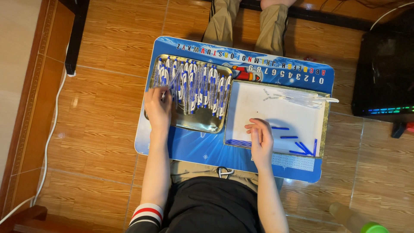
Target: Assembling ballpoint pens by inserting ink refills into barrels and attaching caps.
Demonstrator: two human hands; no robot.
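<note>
A small blue table with rounded corners stands on a wood-patterned floor, printed letters and numbers along its far edge. On its left half sits a shiny metal tray packed with a row of blue-and-white pens. At 3 o'clock from it lies a white tray, with loose blue pen parts toward its 5 o'clock corner and clear pen parts at its 1 o'clock corner.

The left hand rests at the metal tray's 9 o'clock edge, fingers pinched on a clear pen barrel. The right hand hovers over the white tray's near side, fingers curled; whether it holds anything cannot be told.

A white cable runs along the floor at 9 o'clock. A dark box with glowing lights stands at 3 o'clock, and another person's legs show at 12 o'clock.
</note>
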